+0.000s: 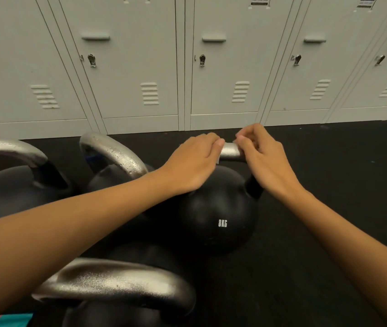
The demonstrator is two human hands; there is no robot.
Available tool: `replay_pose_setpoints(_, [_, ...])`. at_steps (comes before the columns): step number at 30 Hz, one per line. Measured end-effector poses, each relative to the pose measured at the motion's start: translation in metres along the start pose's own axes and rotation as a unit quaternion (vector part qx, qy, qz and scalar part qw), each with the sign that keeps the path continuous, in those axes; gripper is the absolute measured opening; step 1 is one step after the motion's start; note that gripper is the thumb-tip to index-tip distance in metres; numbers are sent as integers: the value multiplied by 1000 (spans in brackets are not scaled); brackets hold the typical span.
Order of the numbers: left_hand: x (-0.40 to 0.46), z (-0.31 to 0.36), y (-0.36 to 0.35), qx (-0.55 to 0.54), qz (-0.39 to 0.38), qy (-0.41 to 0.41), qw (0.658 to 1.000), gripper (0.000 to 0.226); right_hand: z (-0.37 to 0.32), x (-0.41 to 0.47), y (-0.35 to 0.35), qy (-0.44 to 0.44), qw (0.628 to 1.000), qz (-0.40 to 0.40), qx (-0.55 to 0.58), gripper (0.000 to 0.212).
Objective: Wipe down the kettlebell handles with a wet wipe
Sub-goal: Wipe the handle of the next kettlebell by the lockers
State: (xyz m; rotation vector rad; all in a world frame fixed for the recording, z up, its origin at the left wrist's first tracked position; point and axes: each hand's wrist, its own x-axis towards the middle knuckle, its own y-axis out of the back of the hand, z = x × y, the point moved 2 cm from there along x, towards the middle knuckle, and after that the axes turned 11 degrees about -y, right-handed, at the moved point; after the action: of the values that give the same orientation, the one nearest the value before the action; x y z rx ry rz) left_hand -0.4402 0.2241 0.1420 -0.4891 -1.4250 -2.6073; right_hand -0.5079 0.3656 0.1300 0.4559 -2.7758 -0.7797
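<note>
While both forearms reach forward from the near edge, the left hand (193,160) curls over the left end of the silver handle (231,151) of the 8KG kettlebell (218,215), fingers wrapped round the bar, knuckles up. A thin pale edge shows under its fingertips, likely the wet wipe (219,159), mostly hidden so hard to confirm. The right hand (262,156) sits on the right end of the same handle, fingers bent and bunched at the bar; whether its grip is clamped on the bar or pinching the wipe I cannot tell. Only a short bare stretch of handle shows between the two hands.

"8KG" is printed in white on the near face of the round black matte body, which stands on the black rubber floor (329,232) at scene centre. Handle posts are black; the bar is silvery, rough-cast.

Three more kettlebells: far-left one (10,185), middle-left one (114,154) with droplets on its silver handle, and a near one (121,286) with a wide shiny handle at the bottom edge. Grey metal lockers (140,67) line the far wall, with louvred vents, latches and small labels too blurred to read. A teal and red scrap of fabric (10,319) shows at the near left corner.
</note>
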Motion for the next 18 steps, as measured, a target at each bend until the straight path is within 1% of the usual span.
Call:
replay_pose_setpoints(1, [-2,-2,-1,-7,14,12,1000,36,4,0,-1,-12,1000,-8,-18,15])
replay_pose_setpoints(2, [-5,-4,-1,-29,26,41,998,39,6,0,-2,-20,999,-13,-33,19])
replay_pose_setpoints(4, [-11,-14,-2,-108,40,148,982,41,5,0,-3,-26,998,-11,-48,25])
replay_pose_setpoints(5, [-15,-20,-4,-163,49,218,961,38,3,0,-3,-28,998,-9,-52,26])
replay_pose_setpoints(6, [-18,-25,-5,-233,62,289,926,34,2,-1,-3,-29,998,-5,-54,28])
replay_pose_setpoints(7, [-21,-27,-4,-312,73,350,880,30,1,-1,-3,-30,998,-1,-57,28])
replay_pose_setpoints(8, [-23,-27,-3,-378,84,389,836,26,1,-1,-3,-30,998,2,-62,29])
replay_pose_setpoints(9, [-25,-27,-2,-419,93,410,805,24,0,-1,-3,-31,997,3,-66,30])
replay_pose_setpoints(10, [-25,-27,0,-435,93,418,792,24,0,-2,-3,-32,997,4,-69,32])
replay_pose_setpoints(11, [-23,-26,0,-440,91,418,790,23,-1,-2,-3,-34,997,5,-71,33])
replay_pose_setpoints(14, [-12,-20,5,-415,85,387,819,17,-2,-2,-4,-39,996,16,-75,35])
replay_pose_setpoints(15, [-8,-19,6,-412,89,378,824,17,-3,-2,-4,-39,996,19,-76,35])
replay_pose_setpoints(16, [-7,-19,6,-412,90,380,823,16,-3,-2,-4,-39,996,21,-76,35])
replay_pose_setpoints(18, [-11,-22,5,-416,85,408,808,15,-4,-3,-5,-39,996,21,-73,35])
